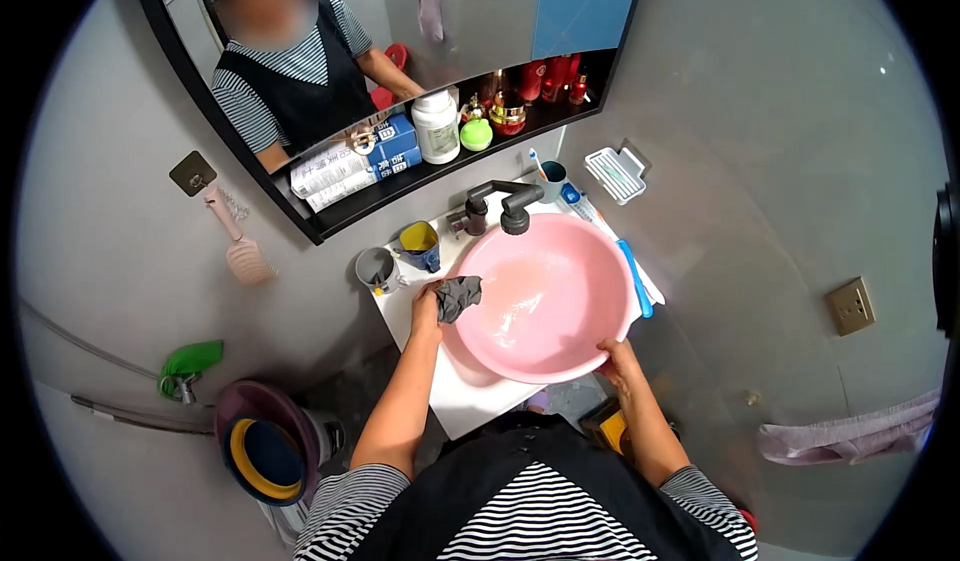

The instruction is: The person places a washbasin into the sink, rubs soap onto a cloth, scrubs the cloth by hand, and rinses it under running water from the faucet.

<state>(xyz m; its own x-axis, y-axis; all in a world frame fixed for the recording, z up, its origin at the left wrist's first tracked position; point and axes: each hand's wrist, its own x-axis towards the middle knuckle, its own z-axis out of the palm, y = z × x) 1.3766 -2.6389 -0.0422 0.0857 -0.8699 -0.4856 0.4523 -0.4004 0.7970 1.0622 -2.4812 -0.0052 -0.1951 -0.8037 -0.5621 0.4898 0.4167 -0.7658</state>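
Note:
A round pink basin (pixel 545 306) rests over the white washstand (pixel 465 406), below the dark faucet (pixel 514 211). Shiny reflections show inside it, and I cannot tell how much water it holds. My left hand (pixel 426 309) is closed on a crumpled grey cloth (pixel 459 299) at the basin's left rim. Whether those fingers also grip the rim is hidden. At the lower right, my right hand (pixel 618 363) grips the basin's edge, thumb on top and the other fingers mostly out of sight underneath.
Left of the basin stand a grey cup (pixel 377 269) and a yellow-and-blue cup (pixel 420 244). Behind it is a toothbrush cup (pixel 550 181); a blue-handled brush (pixel 634 279) lies along its right side. A mirror shelf (pixel 430 173) with bottles overhangs the back.

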